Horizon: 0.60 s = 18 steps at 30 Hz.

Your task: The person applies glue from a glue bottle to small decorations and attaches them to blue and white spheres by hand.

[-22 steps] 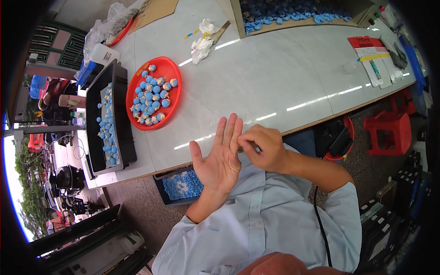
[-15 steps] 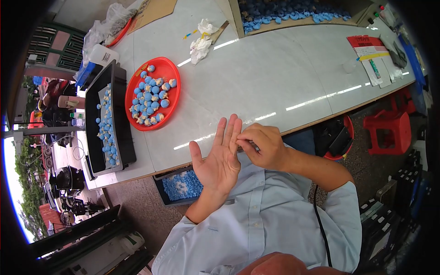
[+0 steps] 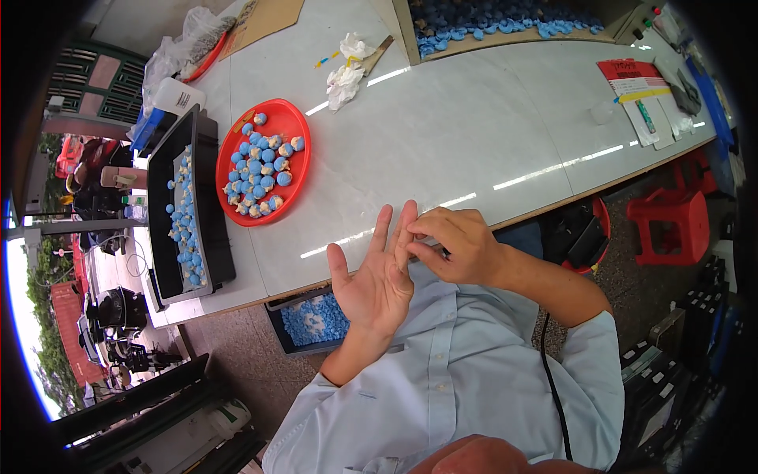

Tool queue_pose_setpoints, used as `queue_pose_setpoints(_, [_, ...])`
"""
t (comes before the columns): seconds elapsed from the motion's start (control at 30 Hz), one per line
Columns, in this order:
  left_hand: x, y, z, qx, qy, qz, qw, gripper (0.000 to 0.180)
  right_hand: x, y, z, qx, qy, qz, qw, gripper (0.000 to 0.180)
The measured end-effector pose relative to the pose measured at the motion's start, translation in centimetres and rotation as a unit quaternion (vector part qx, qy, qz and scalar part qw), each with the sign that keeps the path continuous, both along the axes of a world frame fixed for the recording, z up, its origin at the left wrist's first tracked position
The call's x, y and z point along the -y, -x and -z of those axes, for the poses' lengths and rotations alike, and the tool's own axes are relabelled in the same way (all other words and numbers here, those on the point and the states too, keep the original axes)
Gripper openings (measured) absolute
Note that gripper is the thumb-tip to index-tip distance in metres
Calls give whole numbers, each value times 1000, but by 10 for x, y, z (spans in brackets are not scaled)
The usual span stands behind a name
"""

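Observation:
My left hand (image 3: 369, 291) is held palm up at the table's near edge, its fingers stretched out and holding nothing. Thumb and fingertips of my right hand (image 3: 462, 246) pinch one of its outer fingers; anything small between them is hidden. Up and to the left, apart from both hands, lies a round red tray (image 3: 297, 189) with several small blue balls (image 3: 255, 167), some with pale, ragged tops. Beside it stands a black bin (image 3: 213, 241) with more small blue pieces (image 3: 186, 237).
Below the table edge a dark crate (image 3: 278, 325) holds blue bits. Crumpled tissue (image 3: 344, 84) and a brush (image 3: 380, 54) lie at the back of the table (image 3: 450, 134). A box of blue pieces (image 3: 505, 33) is behind. A red stool (image 3: 671, 229) stands at right.
My right fingertips have shifted slightly up along the pinched finger of my left hand. The left hand's fingers have spread a little. The balls and containers stay put.

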<state>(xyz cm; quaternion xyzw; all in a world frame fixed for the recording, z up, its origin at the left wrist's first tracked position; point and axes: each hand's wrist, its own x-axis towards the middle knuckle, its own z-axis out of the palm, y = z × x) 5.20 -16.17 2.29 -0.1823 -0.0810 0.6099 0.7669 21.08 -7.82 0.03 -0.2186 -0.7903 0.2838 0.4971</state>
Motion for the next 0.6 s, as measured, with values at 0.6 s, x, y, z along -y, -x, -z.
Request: queue_pose_setpoints(0.6, [-1,1,2,14,-12,8,1000,91,-3,1,-7,-21,44,-17,999,15])
